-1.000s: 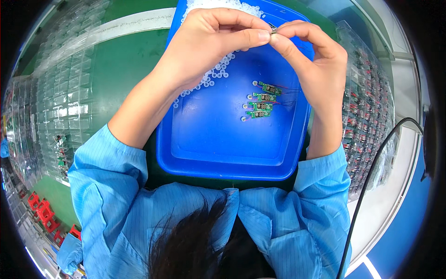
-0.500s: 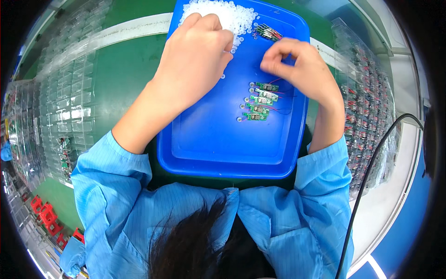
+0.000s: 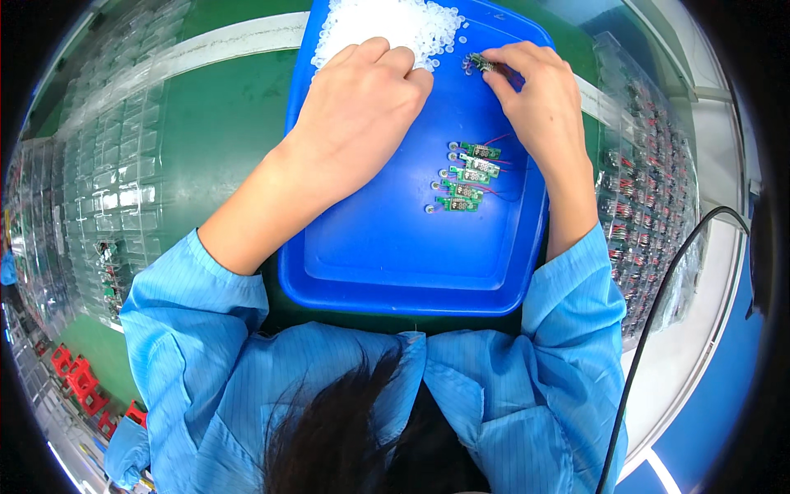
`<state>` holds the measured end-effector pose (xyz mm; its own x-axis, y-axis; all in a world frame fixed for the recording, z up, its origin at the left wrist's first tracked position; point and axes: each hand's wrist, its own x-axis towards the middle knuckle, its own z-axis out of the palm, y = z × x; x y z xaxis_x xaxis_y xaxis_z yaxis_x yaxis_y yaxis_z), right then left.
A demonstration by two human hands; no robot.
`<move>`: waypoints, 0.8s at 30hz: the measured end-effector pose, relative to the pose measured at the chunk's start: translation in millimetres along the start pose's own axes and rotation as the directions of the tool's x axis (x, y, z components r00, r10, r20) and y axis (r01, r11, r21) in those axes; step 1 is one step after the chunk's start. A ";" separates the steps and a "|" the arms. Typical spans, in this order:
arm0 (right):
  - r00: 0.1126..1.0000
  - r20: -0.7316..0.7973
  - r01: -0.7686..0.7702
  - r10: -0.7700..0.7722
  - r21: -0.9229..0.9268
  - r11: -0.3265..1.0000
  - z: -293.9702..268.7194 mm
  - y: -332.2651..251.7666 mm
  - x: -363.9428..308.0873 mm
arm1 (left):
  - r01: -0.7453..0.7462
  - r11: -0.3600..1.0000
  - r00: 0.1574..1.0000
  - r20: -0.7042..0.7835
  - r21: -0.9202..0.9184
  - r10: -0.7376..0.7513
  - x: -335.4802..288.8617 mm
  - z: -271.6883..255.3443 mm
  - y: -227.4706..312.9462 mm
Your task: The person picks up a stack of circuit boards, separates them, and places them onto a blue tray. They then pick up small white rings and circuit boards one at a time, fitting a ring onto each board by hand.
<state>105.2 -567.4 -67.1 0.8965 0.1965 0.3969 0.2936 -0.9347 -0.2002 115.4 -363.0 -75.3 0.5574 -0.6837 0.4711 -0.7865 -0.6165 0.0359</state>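
A blue plastic tray [image 3: 387, 263] lies in front of me on a green table. A heap of small clear plastic pieces [image 3: 387, 25] fills its far end. My left hand [image 3: 362, 107] rests at the edge of that heap, fingers curled down onto the pieces. My right hand [image 3: 539, 99] pinches a small green circuit board [image 3: 481, 62] at the heap's right edge. Several more small green circuit boards with thin wires [image 3: 469, 177] lie in a row in the tray's middle right.
Clear blister trays [image 3: 107, 189] with many small pockets lie stacked at the left; similar trays holding boards [image 3: 650, 189] lie at the right. Red parts [image 3: 78, 383] sit at the lower left. A black cable [image 3: 658, 321] runs down the right side.
Both hands came apart from a raised pinch above the tray and moved down to the far end. The left hand now sits on the heap; the right holds a board there.
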 end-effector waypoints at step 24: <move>0.961 0.234 -0.229 0.144 0.389 0.893 -5.3 17.2 3.8 | -0.156 0.965 0.985 -0.110 -0.210 0.135 85.7 55.4 -34.6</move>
<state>111.9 -584.3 -64.3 0.9820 0.1234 0.1428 0.1859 -0.7642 -0.6177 205.1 -421.9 -85.0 0.4132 -0.7137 0.5656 -0.9019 -0.4065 0.1459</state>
